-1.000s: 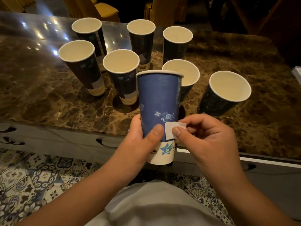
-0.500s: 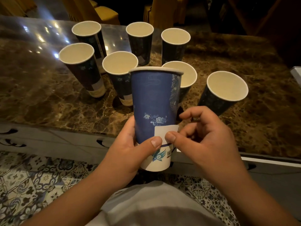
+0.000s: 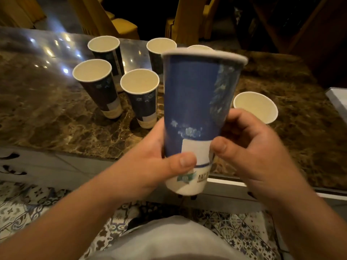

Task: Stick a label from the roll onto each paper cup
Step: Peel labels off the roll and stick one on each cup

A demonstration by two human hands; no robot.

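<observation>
I hold a tall blue paper cup (image 3: 195, 102) upright in front of me, above the table's near edge. My left hand (image 3: 150, 164) grips its lower part, thumb across the front. A white label (image 3: 195, 149) lies flat on the cup's lower front. My right hand (image 3: 249, 147) is curled round the cup's right side, with its thumb on the label's right edge. Several more blue cups stand on the table behind: one (image 3: 97, 87) at the left and one (image 3: 140, 96) beside it each carry a white label low down. The label roll is out of sight.
The dark marble table (image 3: 47, 113) carries the other cups, one (image 3: 257, 106) at the right behind my right hand, others (image 3: 105, 51) further back. Yellow chairs (image 3: 120, 21) stand beyond the table. A white object (image 3: 338, 98) pokes in at the right edge. Patterned floor tiles lie below.
The label has gone from held off the cup's side to lying flat on the front. The cup has come up and closer to me, and my right hand has wrapped round its right side.
</observation>
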